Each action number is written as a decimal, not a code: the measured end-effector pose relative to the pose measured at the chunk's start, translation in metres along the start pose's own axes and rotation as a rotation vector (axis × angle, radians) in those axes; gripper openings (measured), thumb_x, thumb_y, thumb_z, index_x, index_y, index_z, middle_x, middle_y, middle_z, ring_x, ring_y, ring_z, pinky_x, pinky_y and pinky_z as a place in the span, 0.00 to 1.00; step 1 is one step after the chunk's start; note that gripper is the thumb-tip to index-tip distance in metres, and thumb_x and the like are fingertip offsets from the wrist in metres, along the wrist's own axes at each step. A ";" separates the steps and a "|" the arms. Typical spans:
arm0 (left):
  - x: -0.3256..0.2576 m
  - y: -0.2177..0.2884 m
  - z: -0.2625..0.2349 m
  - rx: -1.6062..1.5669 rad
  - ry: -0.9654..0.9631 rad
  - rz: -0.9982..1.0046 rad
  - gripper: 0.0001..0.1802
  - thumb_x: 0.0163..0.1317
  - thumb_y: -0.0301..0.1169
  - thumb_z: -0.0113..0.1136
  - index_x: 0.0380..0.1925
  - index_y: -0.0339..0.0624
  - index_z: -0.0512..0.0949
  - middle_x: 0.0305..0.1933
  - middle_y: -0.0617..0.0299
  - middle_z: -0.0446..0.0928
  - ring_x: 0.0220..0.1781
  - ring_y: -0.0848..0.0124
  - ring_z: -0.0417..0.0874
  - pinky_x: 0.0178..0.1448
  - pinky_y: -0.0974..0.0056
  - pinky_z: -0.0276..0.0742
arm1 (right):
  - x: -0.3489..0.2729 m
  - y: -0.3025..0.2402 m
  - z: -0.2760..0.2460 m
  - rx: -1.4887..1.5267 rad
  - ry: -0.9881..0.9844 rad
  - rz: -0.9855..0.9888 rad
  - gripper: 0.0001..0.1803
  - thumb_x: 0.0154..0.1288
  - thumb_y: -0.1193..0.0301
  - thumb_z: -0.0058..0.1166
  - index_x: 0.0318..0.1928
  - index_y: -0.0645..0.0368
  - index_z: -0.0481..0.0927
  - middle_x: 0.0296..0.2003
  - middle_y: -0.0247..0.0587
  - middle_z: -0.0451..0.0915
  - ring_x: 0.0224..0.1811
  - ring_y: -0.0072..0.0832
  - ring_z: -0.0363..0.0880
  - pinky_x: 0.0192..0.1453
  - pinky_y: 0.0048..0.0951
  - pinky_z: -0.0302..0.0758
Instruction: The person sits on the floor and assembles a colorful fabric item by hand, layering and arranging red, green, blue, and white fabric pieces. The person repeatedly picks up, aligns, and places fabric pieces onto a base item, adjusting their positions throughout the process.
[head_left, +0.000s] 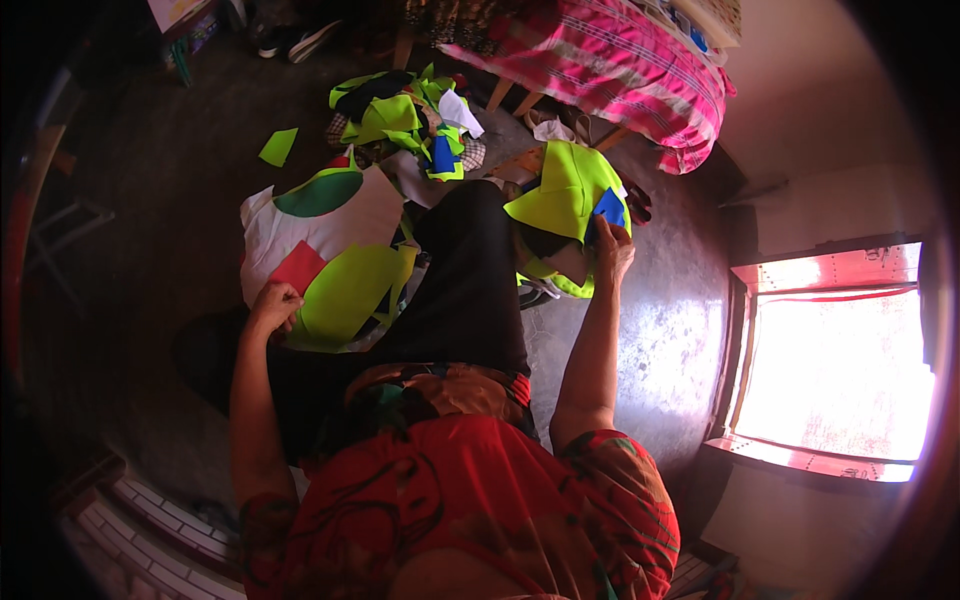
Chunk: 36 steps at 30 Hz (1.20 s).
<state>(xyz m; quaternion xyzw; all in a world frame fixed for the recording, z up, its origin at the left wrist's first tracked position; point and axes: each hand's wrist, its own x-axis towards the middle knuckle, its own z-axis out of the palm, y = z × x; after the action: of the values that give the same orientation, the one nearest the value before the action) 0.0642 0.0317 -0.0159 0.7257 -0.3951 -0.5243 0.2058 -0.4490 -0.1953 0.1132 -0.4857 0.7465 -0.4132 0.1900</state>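
My left hand (pixel 275 306) pinches the lower corner of a red fabric piece (pixel 299 264). Under it lie a large yellow-green piece (pixel 345 292), a white cloth (pixel 350 220) and a dark green rounded piece (pixel 320 193), heaped beside my bent leg. Over on the right, my right hand (pixel 614 252) has its fingers closed on a small blue fabric piece (pixel 608 206). That piece rests against a second heap, topped by a bright yellow-green cloth (pixel 568 190). My fingertips are partly hidden on both sides.
A mixed pile of fabric scraps (pixel 390 118) sits on the floor ahead, with a single yellow-green scrap (pixel 279 147) to its left. Beyond stands furniture draped in a pink checked cloth (pixel 600 65). Shoes (pixel 312 42) lie far back; a bright window (pixel 835 365) is at right.
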 end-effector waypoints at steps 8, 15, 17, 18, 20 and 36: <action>0.005 -0.009 0.001 0.001 0.010 0.067 0.06 0.62 0.29 0.58 0.31 0.37 0.75 0.18 0.60 0.76 0.14 0.71 0.75 0.17 0.66 0.69 | 0.010 0.010 -0.006 -0.030 -0.015 -0.035 0.20 0.53 0.58 0.62 0.37 0.64 0.85 0.24 0.37 0.82 0.25 0.22 0.78 0.32 0.27 0.74; 0.003 -0.001 0.000 0.115 0.061 0.079 0.09 0.59 0.32 0.61 0.28 0.37 0.79 0.18 0.59 0.78 0.14 0.71 0.78 0.19 0.66 0.73 | 0.012 0.030 -0.013 0.188 -0.026 -0.041 0.16 0.60 0.63 0.62 0.34 0.66 0.83 0.26 0.34 0.80 0.26 0.20 0.75 0.25 0.24 0.72; -0.004 0.010 0.000 0.078 0.031 0.003 0.09 0.60 0.33 0.61 0.28 0.37 0.79 0.18 0.60 0.78 0.14 0.71 0.78 0.19 0.67 0.72 | 0.004 0.016 -0.016 0.286 0.065 -0.134 0.13 0.61 0.67 0.62 0.29 0.66 0.81 0.24 0.31 0.77 0.24 0.17 0.69 0.27 0.22 0.68; -0.007 0.017 -0.001 0.045 0.007 -0.039 0.10 0.60 0.34 0.60 0.29 0.37 0.78 0.18 0.60 0.77 0.14 0.72 0.77 0.18 0.67 0.71 | 0.000 0.008 -0.019 0.323 0.097 -0.295 0.10 0.62 0.69 0.61 0.30 0.65 0.80 0.25 0.31 0.77 0.26 0.18 0.70 0.31 0.22 0.70; -0.008 0.012 -0.008 -0.103 -0.009 -0.021 0.10 0.61 0.35 0.61 0.30 0.38 0.78 0.18 0.61 0.77 0.13 0.74 0.75 0.17 0.68 0.70 | -0.018 -0.029 -0.015 0.393 0.034 -0.332 0.08 0.62 0.71 0.60 0.33 0.63 0.79 0.26 0.30 0.76 0.29 0.18 0.70 0.37 0.22 0.70; -0.027 0.042 -0.005 -0.670 -0.279 -0.005 0.39 0.62 0.64 0.47 0.58 0.40 0.69 0.48 0.52 0.75 0.45 0.61 0.80 0.45 0.56 0.78 | -0.225 -0.105 0.162 0.728 -1.356 -0.163 0.07 0.64 0.71 0.59 0.38 0.56 0.75 0.31 0.24 0.74 0.34 0.13 0.69 0.38 0.18 0.68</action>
<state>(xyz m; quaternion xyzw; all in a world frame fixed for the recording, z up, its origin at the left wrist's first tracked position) 0.0500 0.0273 0.0320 0.5407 -0.2238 -0.7190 0.3749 -0.1756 -0.0859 0.0764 -0.5931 0.2460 -0.2574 0.7222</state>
